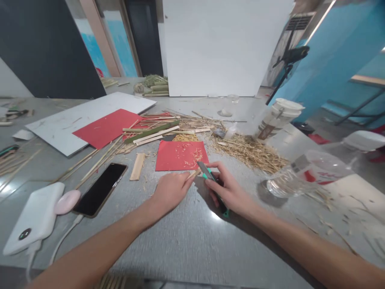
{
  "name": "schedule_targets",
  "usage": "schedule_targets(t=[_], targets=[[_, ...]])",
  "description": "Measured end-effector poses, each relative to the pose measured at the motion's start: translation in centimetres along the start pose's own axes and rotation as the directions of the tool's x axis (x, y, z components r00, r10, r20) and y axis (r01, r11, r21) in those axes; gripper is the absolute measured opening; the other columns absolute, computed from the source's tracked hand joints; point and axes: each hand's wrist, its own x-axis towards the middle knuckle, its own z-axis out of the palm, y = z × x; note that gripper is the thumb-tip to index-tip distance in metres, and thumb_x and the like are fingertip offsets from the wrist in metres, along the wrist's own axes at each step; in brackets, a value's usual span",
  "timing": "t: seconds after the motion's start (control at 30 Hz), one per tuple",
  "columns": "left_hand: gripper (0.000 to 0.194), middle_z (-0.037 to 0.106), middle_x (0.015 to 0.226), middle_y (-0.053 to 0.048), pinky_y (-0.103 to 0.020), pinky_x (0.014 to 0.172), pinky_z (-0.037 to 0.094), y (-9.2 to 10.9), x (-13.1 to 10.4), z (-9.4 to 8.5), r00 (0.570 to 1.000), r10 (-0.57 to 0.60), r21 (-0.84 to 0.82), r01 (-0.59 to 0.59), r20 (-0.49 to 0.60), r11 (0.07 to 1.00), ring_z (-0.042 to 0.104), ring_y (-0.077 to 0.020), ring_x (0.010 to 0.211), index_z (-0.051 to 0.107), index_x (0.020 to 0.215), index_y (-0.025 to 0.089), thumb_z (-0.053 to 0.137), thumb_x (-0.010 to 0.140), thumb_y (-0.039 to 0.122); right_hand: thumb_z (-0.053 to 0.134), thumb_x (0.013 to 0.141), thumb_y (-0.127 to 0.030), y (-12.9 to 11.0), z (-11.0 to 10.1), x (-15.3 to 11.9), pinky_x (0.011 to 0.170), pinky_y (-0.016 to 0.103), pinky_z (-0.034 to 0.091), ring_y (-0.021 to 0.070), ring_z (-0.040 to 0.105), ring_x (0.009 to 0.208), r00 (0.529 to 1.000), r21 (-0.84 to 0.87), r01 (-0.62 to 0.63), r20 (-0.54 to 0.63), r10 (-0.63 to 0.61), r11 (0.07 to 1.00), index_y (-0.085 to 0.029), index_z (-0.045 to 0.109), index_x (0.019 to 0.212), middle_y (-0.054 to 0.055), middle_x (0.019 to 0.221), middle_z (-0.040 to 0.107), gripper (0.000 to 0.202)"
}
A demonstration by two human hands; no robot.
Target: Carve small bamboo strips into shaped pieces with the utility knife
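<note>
My left hand (pixel 172 189) pinches a small pale strip of wood or bamboo (pixel 195 173), whose end sticks out past the thumb. In my right hand (pixel 230 186) is a utility knife (pixel 217 188) with a black and green handle. Its blade points up and left, close to the strip's tip; whether they touch I cannot tell. Just beyond both hands lies a red sheet (pixel 171 156) with curled shavings (pixel 197 155) scattered over it. A flat pale wooden piece (pixel 137 166) rests on the table to the left of the sheet.
Stalks and split strips (pixel 156 130) pile up behind the sheet, beside chopped straw (pixel 249 152). A water bottle (pixel 306 172) and a white-lidded container (pixel 278 118) stand right. At left are a phone (pixel 102 188), a power bank (pixel 36 216) with cables, and a white board (pixel 54 124).
</note>
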Motion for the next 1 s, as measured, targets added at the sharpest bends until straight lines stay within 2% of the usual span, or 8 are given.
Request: schedule_targets(t=[0.2, 0.4, 0.5, 0.6, 0.73, 0.8, 0.87, 1.0], targets=[[0.037, 0.079, 0.086, -0.007, -0.031, 0.066, 0.042, 0.0, 0.2, 0.2, 0.985, 0.021, -0.197, -0.054, -0.169, 0.979, 0.073, -0.0256, 0.078, 0.072, 0.1, 0.02, 0.048, 0.11, 0.046, 0.068, 0.097, -0.052, 0.5, -0.3, 0.9, 0.044, 0.029, 0.046, 0.0164, 0.051, 0.051, 0.986, 0.096, 0.08, -0.153, -0.064, 0.992, -0.033, 0.047, 0.124, -0.009, 0.066, 0.055, 0.04], [0.021, 0.08, 0.092, -0.006, -0.03, 0.078, 0.052, 0.2, 1.4, -0.9, 0.933, -0.006, -0.363, -0.135, -0.361, 0.922, 0.074, -0.0225, 0.088, 0.072, 0.09, 0.019, 0.06, 0.101, 0.033, 0.071, 0.093, -0.055, 1.0, -0.4, 1.4, 0.045, 0.029, 0.045, 0.017, 0.052, 0.053, 0.979, 0.133, 0.109, -0.186, -0.083, 0.985, -0.033, 0.048, 0.121, -0.009, 0.067, 0.055, 0.043], [0.019, 0.078, 0.089, -0.008, -0.03, 0.074, 0.051, 0.4, 3.3, -3.9, 0.916, 0.0, -0.367, -0.161, -0.402, 0.916, 0.073, -0.0224, 0.085, 0.071, 0.087, 0.018, 0.065, 0.097, 0.033, 0.07, 0.094, -0.056, 0.9, -0.4, 1.4, 0.045, 0.029, 0.044, 0.0162, 0.05, 0.05, 0.977, 0.148, 0.118, -0.194, -0.088, 0.982, -0.032, 0.048, 0.122, -0.01, 0.064, 0.054, 0.043], [0.019, 0.076, 0.083, -0.005, -0.029, 0.072, 0.047, 1.2, 5.2, -9.2, 0.919, 0.079, -0.323, -0.215, -0.386, 0.921, 0.068, -0.0205, 0.08, 0.072, 0.082, 0.017, 0.074, 0.09, 0.035, 0.069, 0.095, -0.056, 0.7, -0.3, 1.2, 0.046, 0.028, 0.043, 0.0154, 0.049, 0.049, 0.976, 0.159, 0.122, -0.198, -0.09, 0.98, -0.031, 0.047, 0.124, -0.011, 0.063, 0.054, 0.044], [0.021, 0.069, 0.07, -0.002, -0.028, 0.064, 0.037, 3.1, 6.4, -16.9, 0.939, 0.212, -0.232, -0.277, -0.271, 0.932, 0.058, -0.0158, 0.066, 0.073, 0.077, 0.016, 0.08, 0.084, 0.034, 0.068, 0.098, -0.053, 0.5, -0.3, 0.9, 0.047, 0.028, 0.044, 0.015, 0.051, 0.051, 0.979, 0.169, 0.105, -0.191, -0.072, 0.98, -0.031, 0.047, 0.123, -0.01, 0.067, 0.056, 0.039], [0.023, 0.067, 0.069, -0.002, -0.028, 0.061, 0.035, 3.7, 6.6, -19.3, 0.935, 0.353, -0.143, -0.347, 0.022, 0.927, 0.055, -0.0142, 0.061, 0.072, 0.08, 0.016, 0.07, 0.092, 0.036, 0.066, 0.1, -0.051, 0.5, -0.2, 0.8, 0.047, 0.029, 0.044, 0.0151, 0.052, 0.051, 0.979, 0.169, 0.099, -0.192, -0.065, 0.981, -0.031, 0.047, 0.123, -0.01, 0.068, 0.056, 0.036], [0.021, 0.07, 0.071, -0.002, -0.027, 0.059, 0.037, 4.0, 7.0, -20.2, 0.883, 0.406, -0.18, -0.371, 0.233, 0.911, 0.058, -0.015, 0.062, 0.072, 0.087, 0.018, 0.067, 0.094, 0.037, 0.063, 0.102, -0.051, 0.5, -0.2, 0.6, 0.048, 0.029, 0.044, 0.0155, 0.052, 0.051, 0.975, 0.163, 0.106, -0.21, -0.07, 0.981, -0.031, 0.046, 0.126, -0.009, 0.069, 0.056, 0.035], [0.021, 0.076, 0.079, -0.005, -0.028, 0.064, 0.045, 3.4, 8.4, -18.7, 0.835, 0.474, -0.262, -0.409, 0.278, 0.874, 0.067, -0.018, 0.071, 0.066, 0.084, 0.02, 0.068, 0.093, 0.039, 0.061, 0.104, -0.054, 0.3, -0.4, 0.4, 0.051, 0.031, 0.044, 0.0165, 0.053, 0.054, 0.941, 0.118, 0.173, -0.314, -0.128, 0.978, -0.03, 0.047, 0.129, -0.008, 0.069, 0.054, 0.038]])
